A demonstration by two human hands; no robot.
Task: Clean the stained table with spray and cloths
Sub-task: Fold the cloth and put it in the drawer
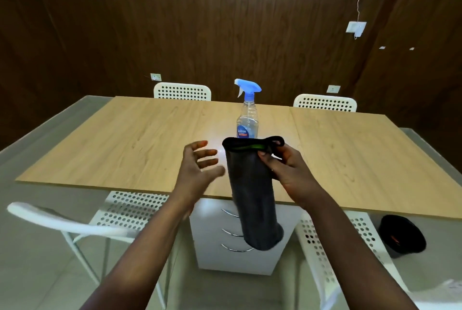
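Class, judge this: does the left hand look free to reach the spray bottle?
Probably yes: the left hand is open and holds nothing, and the spray bottle stands just beyond it with bare table between.

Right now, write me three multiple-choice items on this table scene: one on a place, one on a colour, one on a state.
1. Where does the spray bottle stand?
A. on the table
B. on a chair
C. on the floor

2. What colour is the bottle's trigger head?
A. red
B. blue
C. green

3. What is the left hand doing?
A. gripping the bottle
B. pinching the cloth
C. open, holding nothing

Answers:
1 A, the bottle stands upright on the wooden top, beyond the hands.
2 B, the trigger head is bright blue above the clear body.
3 C, its fingers are spread beside the dark cloth, which only the right hand grips near its top edge.
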